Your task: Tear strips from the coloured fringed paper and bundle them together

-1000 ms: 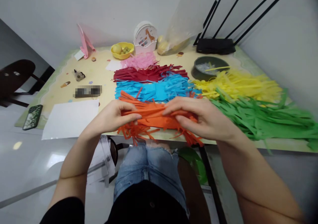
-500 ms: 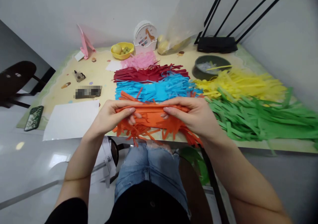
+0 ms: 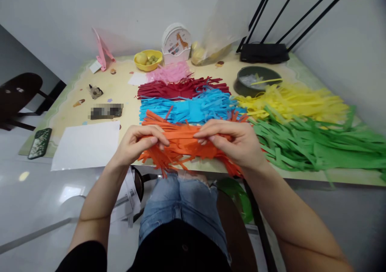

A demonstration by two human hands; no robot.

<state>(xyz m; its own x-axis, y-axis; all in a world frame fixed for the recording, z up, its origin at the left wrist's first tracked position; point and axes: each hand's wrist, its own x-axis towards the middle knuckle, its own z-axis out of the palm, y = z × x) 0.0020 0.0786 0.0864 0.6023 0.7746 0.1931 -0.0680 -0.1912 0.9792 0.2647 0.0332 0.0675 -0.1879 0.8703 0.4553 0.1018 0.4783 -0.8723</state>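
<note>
Orange fringed paper (image 3: 181, 143) lies at the table's front edge, its cut strips spreading to both sides and hanging over the edge. My left hand (image 3: 137, 143) pinches its left part between thumb and fingers. With thumb and fingertips, my right hand (image 3: 230, 137) grips the right part of the same paper. The band between my hands looks slightly blurred. Just behind it is blue fringed paper (image 3: 193, 109), then dark red fringed paper (image 3: 181, 89) and a pink fringed bundle (image 3: 169, 72). Green fringed paper (image 3: 325, 145) lies to the right, below yellow fringed paper (image 3: 301, 103).
A dark green bowl (image 3: 257, 81) and a black router (image 3: 263, 53) stand at the back right. A yellow bowl of fruit (image 3: 148, 61) sits at the back. On the left are a white sheet (image 3: 87, 145), a blurred-out item (image 3: 106, 111) and a phone (image 3: 40, 143).
The orange paper's upper edge, held taut and raised between my hands, now lies lower and looser. My left fingers have curled more, and my right hand has shifted its grip.
</note>
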